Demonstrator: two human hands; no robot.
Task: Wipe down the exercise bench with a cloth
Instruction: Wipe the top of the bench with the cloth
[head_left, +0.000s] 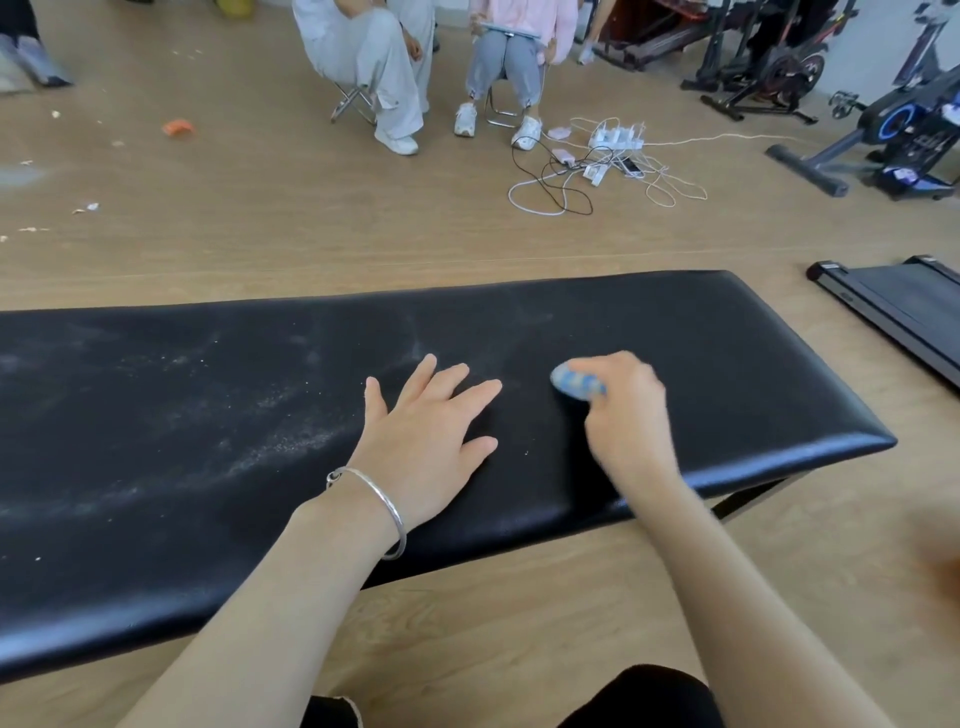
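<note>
We've got the small blue-and-white bunched cloth (577, 383) balled in our right hand (623, 410), fingers curled round it, pressed onto the long black padded exercise bench (727, 338) towards its right end. Our left hand (431, 431) lies flat on the bench with its fingers spread, just left of the cloth. Here's the worry: wadded that tight, the cloth may only smear the whitish dust (291, 436) on the left half. Our flat palm could also pick up grit and print it on the darker right end.
</note>
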